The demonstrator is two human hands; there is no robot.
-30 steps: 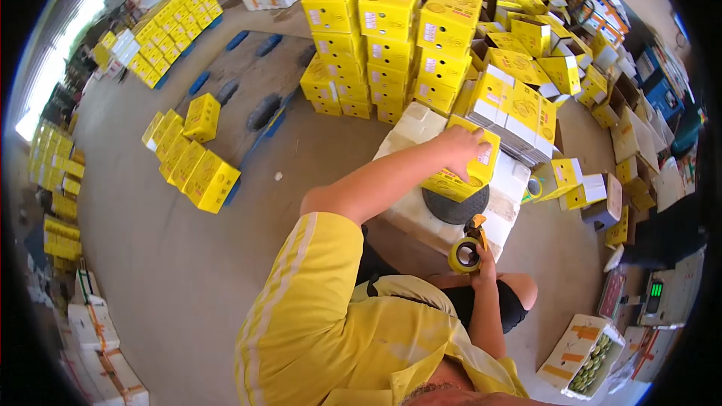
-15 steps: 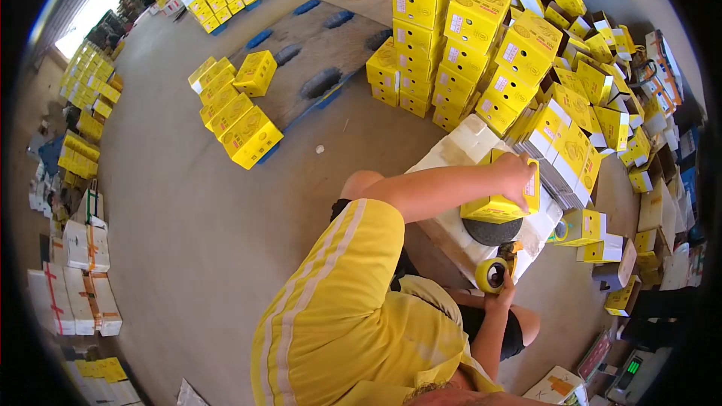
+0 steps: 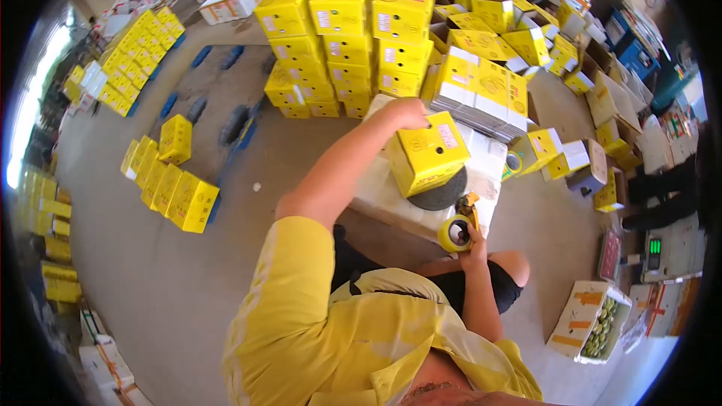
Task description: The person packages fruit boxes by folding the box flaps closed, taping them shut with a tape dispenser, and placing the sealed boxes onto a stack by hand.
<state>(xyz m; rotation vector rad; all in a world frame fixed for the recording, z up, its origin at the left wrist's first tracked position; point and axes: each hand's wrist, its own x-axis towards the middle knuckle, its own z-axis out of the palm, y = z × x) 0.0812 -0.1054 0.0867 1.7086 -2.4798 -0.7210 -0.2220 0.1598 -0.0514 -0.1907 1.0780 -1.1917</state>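
A yellow carton with a white label sits tilted or turned on a dark round pad, which lies on a white block. My left hand grips the carton's far left top edge; some fingertips are hidden. In front of the pad, my right hand is wrapped round a tape dispenser with a roll of yellowish tape. The dispenser is close to the pad and apart from the carton.
Flat cartons lie stacked behind the block. Tall carton stacks stand further back, and a pallet lies left of them. Right are small open cartons, a scale and a box of green produce.
The view has swung to the right. My left hand has shifted from the carton's right end to its far left edge, and the carton has turned. The right hand still holds the tape dispenser.
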